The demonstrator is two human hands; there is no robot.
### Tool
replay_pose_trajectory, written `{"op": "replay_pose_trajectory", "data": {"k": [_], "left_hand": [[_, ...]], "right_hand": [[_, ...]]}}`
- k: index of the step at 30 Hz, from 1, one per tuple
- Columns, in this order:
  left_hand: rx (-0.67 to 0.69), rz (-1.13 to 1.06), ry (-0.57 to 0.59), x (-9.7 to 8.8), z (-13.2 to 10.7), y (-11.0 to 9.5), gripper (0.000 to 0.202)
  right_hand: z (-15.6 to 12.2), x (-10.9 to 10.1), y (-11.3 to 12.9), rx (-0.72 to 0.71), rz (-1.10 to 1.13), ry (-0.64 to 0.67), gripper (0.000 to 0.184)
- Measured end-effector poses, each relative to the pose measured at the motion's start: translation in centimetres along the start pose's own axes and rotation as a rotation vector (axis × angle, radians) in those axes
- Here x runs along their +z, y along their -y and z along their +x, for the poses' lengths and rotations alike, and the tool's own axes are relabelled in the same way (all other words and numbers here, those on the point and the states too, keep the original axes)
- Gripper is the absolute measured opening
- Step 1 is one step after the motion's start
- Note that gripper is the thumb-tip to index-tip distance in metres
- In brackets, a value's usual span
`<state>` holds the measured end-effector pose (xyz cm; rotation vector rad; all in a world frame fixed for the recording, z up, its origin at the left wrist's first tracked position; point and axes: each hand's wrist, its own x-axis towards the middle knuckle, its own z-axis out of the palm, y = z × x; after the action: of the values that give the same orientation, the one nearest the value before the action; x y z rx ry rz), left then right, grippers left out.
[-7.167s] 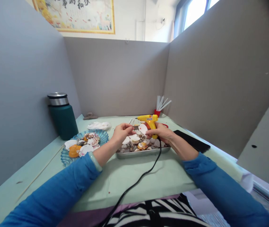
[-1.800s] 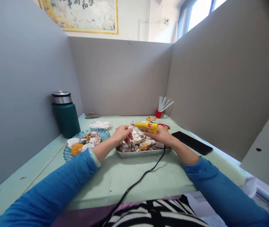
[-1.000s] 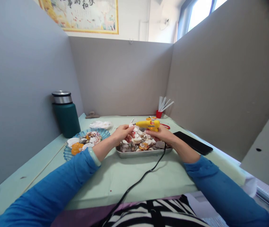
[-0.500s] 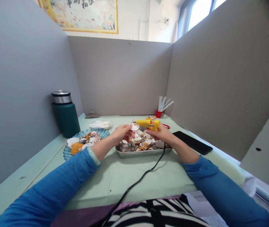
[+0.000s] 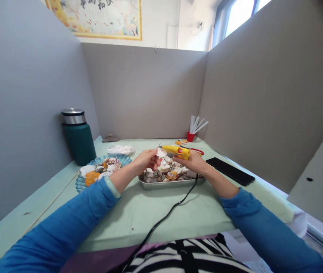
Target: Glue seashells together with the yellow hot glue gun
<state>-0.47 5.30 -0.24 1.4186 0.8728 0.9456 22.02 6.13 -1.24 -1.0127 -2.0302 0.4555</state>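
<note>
Between the fingers of my left hand [image 5: 147, 160] is a white seashell [image 5: 161, 152], with a thin white stick [image 5: 158, 145] showing just above it. My right hand [image 5: 192, 162] is wrapped round a yellow hot glue gun [image 5: 178, 151]. The gun points left, its nozzle end close to the shell; whether they touch I cannot tell. Both hands are above a metal tray [image 5: 172, 185] of mixed shells. A black cord [image 5: 175, 206] runs from the gun down toward my body.
A blue scalloped dish [image 5: 80, 185] of shells lies left, near a green flask [image 5: 78, 140]. Behind are a white pile [image 5: 120, 150] and a red cup [image 5: 190, 137] of white sticks. A black phone [image 5: 231, 171] lies right. Grey partitions [image 5: 150, 91] surround the table.
The glue gun has tilted, its rear end dropping slightly and moving left with my right hand. My left hand and the shell have hardly moved.
</note>
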Motion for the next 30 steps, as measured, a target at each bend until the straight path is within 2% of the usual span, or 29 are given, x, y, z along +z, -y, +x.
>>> {"op": "replay_pose_trajectory", "data": {"k": [6, 16, 21, 26, 30], "left_hand": [[0.012, 0.026, 0.005, -0.1, 0.0, 0.1, 0.029], [0.034, 0.036, 0.001, -0.2, 0.0, 0.3, 0.032], [0.021, 0.042, -0.006, -0.1, -0.1, 0.2, 0.036], [0.059, 0.048, 0.009, -0.4, 0.1, 0.4, 0.036], [0.064, 0.059, 0.002, -0.6, 0.3, 0.6, 0.037]], "right_hand": [[-0.1, -0.1, 0.5, -0.017, -0.008, 0.032, 0.037], [0.1, 0.0, -0.1, -0.010, -0.020, 0.004, 0.040], [0.1, -0.1, -0.1, -0.019, 0.014, 0.082, 0.036], [0.2, 0.1, -0.4, 0.009, 0.012, 0.047, 0.038], [0.2, 0.1, -0.5, -0.044, 0.008, 0.033, 0.038]]}}
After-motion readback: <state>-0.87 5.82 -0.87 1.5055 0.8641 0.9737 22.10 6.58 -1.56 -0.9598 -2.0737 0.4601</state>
